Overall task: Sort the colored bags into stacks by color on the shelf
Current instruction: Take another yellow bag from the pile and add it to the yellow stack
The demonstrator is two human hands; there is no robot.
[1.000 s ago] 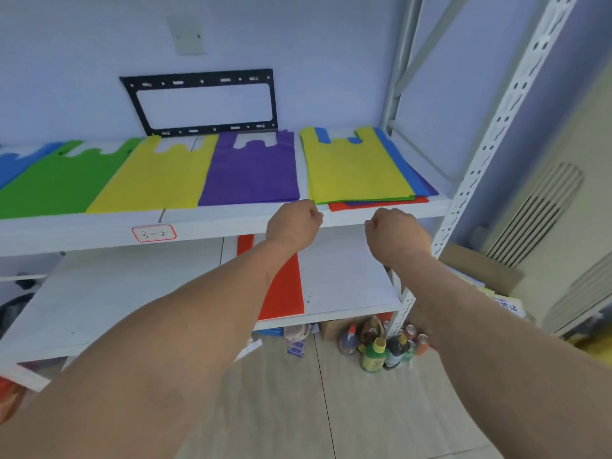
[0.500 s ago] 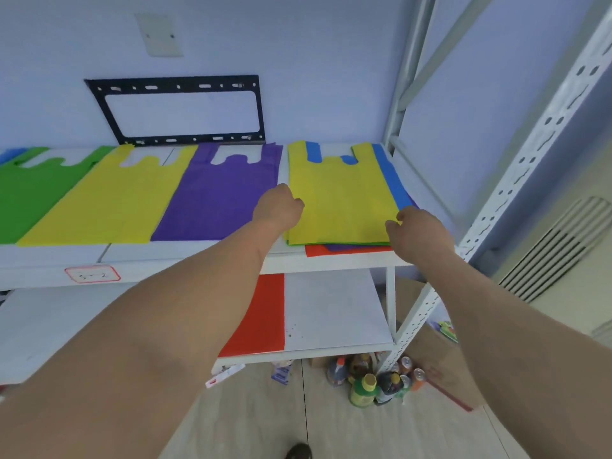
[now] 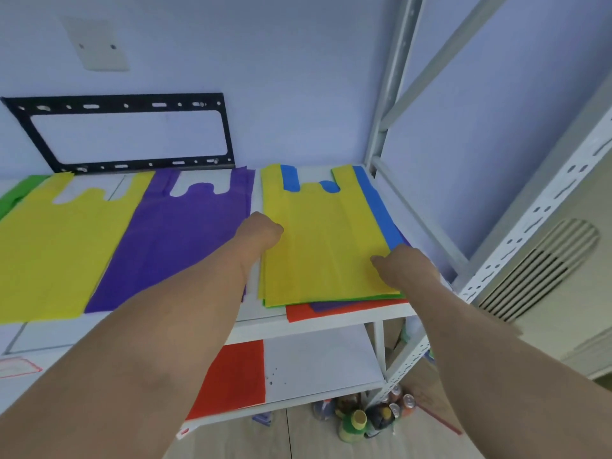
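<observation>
On the right end of the upper shelf (image 3: 318, 326) lies a mixed pile with a yellow bag (image 3: 324, 246) on top. Blue (image 3: 374, 207), green (image 3: 331, 301), purple (image 3: 334, 307) and red (image 3: 308, 313) bags peek out beneath it. My left hand (image 3: 261, 231) is curled at the yellow bag's left edge and my right hand (image 3: 405, 265) at its right edge, thumb on top; both pinch it. Further left lie a purple bag (image 3: 172, 240), a yellow bag (image 3: 56, 246) and a green one (image 3: 13, 197). A red bag (image 3: 235, 376) lies on the lower shelf.
A black metal bracket (image 3: 126, 134) leans on the wall behind the bags. The rack's perforated upright (image 3: 496, 270) stands just right of my right hand. Several bottles and cans (image 3: 361, 415) crowd the floor by the rack's foot. A red-outlined label (image 3: 16, 367) marks the shelf front.
Both hands rose from below the shelf front onto the pile, the left to the top yellow bag's left edge and the right to its right edge. My view moved closer.
</observation>
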